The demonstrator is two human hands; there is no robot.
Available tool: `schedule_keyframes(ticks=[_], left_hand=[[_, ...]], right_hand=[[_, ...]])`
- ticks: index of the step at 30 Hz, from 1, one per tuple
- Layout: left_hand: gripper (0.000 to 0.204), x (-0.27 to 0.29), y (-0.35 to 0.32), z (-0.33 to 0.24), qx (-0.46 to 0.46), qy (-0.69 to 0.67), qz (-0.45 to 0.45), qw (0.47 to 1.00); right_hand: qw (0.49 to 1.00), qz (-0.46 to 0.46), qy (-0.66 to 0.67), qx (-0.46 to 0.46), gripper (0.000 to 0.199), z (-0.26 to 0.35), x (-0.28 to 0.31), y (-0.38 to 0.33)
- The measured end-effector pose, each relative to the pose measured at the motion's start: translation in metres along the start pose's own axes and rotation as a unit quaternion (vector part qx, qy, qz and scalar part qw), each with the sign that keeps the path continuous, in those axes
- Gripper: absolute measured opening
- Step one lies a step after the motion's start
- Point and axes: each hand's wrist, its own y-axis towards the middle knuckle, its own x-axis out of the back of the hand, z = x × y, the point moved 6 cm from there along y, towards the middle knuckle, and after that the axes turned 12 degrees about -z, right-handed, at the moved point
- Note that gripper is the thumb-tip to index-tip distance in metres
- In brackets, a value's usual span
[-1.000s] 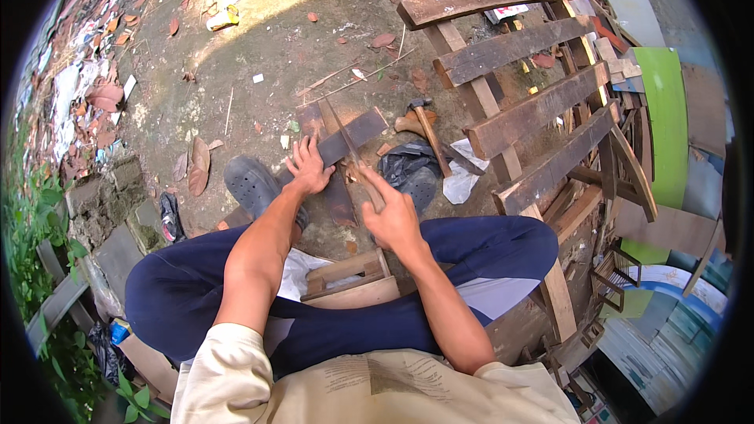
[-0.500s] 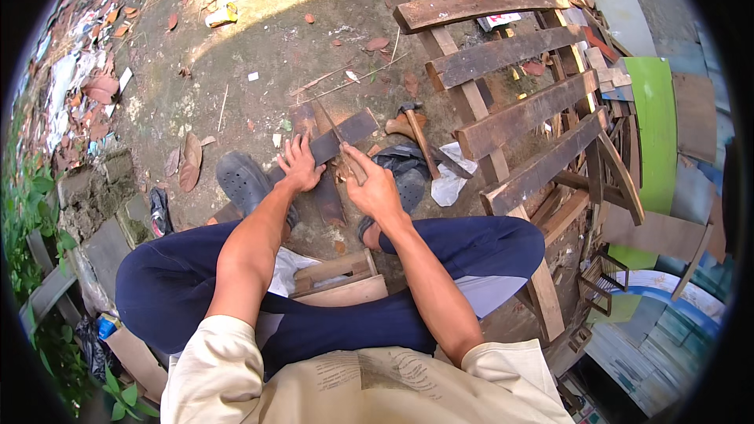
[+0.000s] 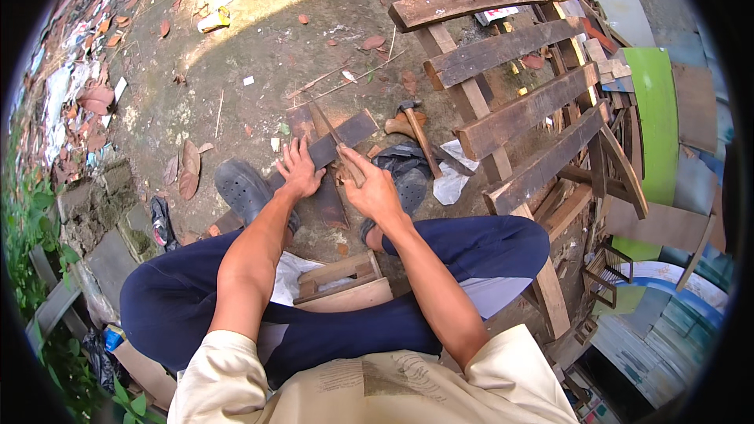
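Hands shifted, dark board under fingers

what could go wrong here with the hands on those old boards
The left hand presses flat on the dark board right where the right hand works a thin wooden strip, so a slip might pinch or splinter fingers. The weathered board may well hide nails. The hammer lies loose by the right shoe, where it might get kicked or stepped on.
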Motion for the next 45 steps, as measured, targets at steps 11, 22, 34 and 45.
schedule_keyframes(ticks=[11, 22, 34, 45], left_hand=[[0.113, 0.006, -0.002, -0.004, 0.014, -0.008, 0.018, 1.000], [0.115, 0.003, -0.003, 0.013, 0.024, 0.014, 0.038, 0.999], [0.116, 0.000, -0.001, 0.014, 0.026, 0.002, 0.024, 0.999], [0.117, -0.005, 0.001, 0.015, 0.011, 0.006, 0.012, 1.000]], right_hand=[[0.992, -0.057, 0.063, 0.097, 0.062, -0.021, -0.004, 0.005], [0.993, -0.038, 0.053, 0.098, 0.067, -0.012, 0.045, -0.100], [0.985, -0.061, 0.082, 0.137, 0.075, -0.015, 0.067, -0.142], [0.989, -0.072, 0.071, 0.107, 0.071, -0.030, 0.077, -0.163]])
